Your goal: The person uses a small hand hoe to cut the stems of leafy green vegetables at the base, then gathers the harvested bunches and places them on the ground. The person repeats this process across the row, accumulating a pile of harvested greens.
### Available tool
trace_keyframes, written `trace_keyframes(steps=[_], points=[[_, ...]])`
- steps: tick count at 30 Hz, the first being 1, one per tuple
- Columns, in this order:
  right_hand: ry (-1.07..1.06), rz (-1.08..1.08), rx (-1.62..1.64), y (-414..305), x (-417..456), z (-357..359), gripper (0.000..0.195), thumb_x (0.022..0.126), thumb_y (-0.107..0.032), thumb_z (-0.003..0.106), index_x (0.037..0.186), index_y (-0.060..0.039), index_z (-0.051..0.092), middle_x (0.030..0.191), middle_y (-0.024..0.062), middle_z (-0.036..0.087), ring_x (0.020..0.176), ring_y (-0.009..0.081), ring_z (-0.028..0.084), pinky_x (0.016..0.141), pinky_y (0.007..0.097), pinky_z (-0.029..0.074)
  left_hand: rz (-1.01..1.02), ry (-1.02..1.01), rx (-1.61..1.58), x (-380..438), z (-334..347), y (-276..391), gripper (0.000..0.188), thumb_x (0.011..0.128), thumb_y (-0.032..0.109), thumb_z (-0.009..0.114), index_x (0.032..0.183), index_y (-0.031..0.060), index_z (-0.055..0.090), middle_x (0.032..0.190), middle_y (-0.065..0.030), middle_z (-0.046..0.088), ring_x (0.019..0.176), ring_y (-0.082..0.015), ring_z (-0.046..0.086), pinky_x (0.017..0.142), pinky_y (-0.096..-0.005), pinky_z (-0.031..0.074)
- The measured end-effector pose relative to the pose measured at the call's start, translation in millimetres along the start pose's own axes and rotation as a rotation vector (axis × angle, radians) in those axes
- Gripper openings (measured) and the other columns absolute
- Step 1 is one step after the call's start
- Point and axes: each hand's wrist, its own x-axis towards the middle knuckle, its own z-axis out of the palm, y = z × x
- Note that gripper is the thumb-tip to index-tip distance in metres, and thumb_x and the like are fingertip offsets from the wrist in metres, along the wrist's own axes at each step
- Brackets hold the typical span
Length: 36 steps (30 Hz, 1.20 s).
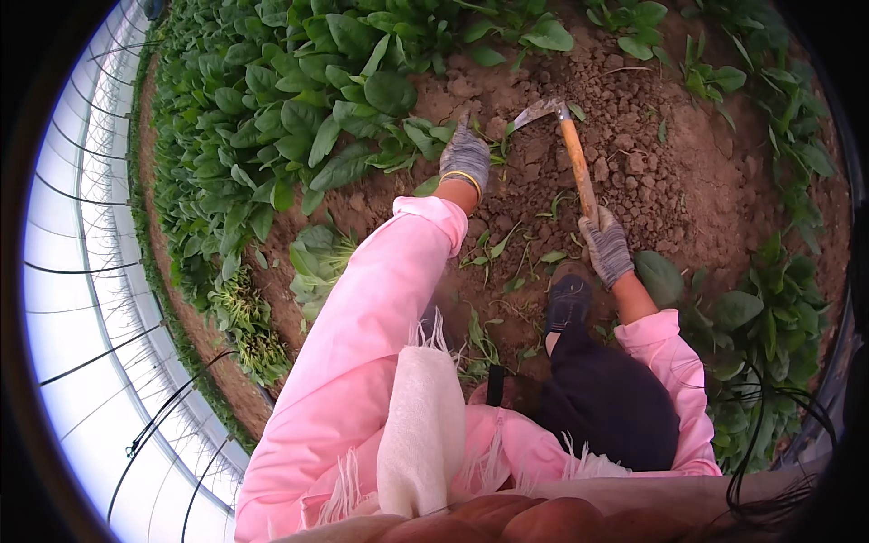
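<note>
My right hand (606, 246), in a grey knit glove, grips the lower end of the wooden handle (577, 159) of a sickle. The curved metal blade (536, 113) reaches left from the top of the handle, its tip by a few green leaves just above the soil. In a matching glove with a yellow cuff edge, my left hand (466, 159) is low over the ground left of the blade. One finger points away from me, and spinach-like leaves (424, 138) lie against its left side. Its other fingers are hidden beneath the hand, so any hold on a stem is not visible.
Dense leafy plants (285, 102) fill the upper left. Cut greens (316, 261) and a root-end pile (251, 326) lie left of my arm. Loose clods (631, 163) and scattered leaves cover the soil. More plants (760, 319) grow at right; plastic greenhouse sheeting (81, 271) borders the left.
</note>
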Motion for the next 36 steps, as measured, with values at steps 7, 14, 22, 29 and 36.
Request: trace_keyframes(steps=[7,14,22,29,36], points=[[-0.012,-0.025,-0.421,-14.0,22.4,14.4,0.035,0.095,-0.025,0.056,0.122,-0.0034,0.050,0.091,0.0160,0.061,0.080,0.0280,0.060,0.072,0.0366,0.049,-0.122,0.173,-0.095,0.6,22.9,4.2,0.026,0.087,0.011,0.053,0.109,0.0082,0.067,0.099,-0.0139,0.071,0.107,-0.0274,0.063,0.119,-0.0491,0.001],[-0.059,0.041,-0.521,-26.4,13.3,24.9,0.036,0.094,-0.027,0.055,0.121,-0.0036,0.049,0.095,0.0205,0.063,0.089,0.0382,0.062,0.077,0.0453,0.048,-0.034,0.017,-0.229,-7.3,-2.2,3.3,0.026,0.087,0.014,0.052,0.110,0.0084,0.065,0.100,-0.0134,0.070,0.108,-0.0274,0.062,0.119,-0.0463,0.010],[-0.184,0.145,-0.485,-12.7,4.5,-1.9,0.032,0.093,-0.028,0.056,0.110,-0.0010,0.053,0.087,0.0220,0.062,0.082,0.0378,0.061,0.075,0.0438,0.048,-0.018,0.044,-0.211,-10.5,1.9,3.1,0.024,0.086,0.016,0.054,0.107,0.0103,0.066,0.099,-0.0123,0.071,0.106,-0.0269,0.063,0.118,-0.0440,0.016],[-0.069,-0.011,-0.647,-5.9,-5.9,10.2,0.032,0.094,-0.027,0.055,0.113,-0.0013,0.053,0.089,0.0215,0.063,0.083,0.0388,0.061,0.075,0.0452,0.048,-0.025,0.102,-0.253,-12.1,8.1,2.9,0.025,0.087,0.013,0.052,0.108,0.0100,0.065,0.098,-0.0127,0.071,0.106,-0.0261,0.064,0.117,-0.0432,0.018],[0.004,-0.003,-0.429,2.4,-1.7,8.7,0.038,0.095,-0.025,0.053,0.125,-0.0021,0.047,0.095,0.0225,0.064,0.090,0.0405,0.062,0.079,0.0468,0.048,-0.043,0.125,-0.255,-11.1,15.1,0.9,0.026,0.087,0.011,0.051,0.108,0.0093,0.066,0.098,-0.0155,0.070,0.105,-0.0278,0.064,0.117,-0.0428,0.019]])
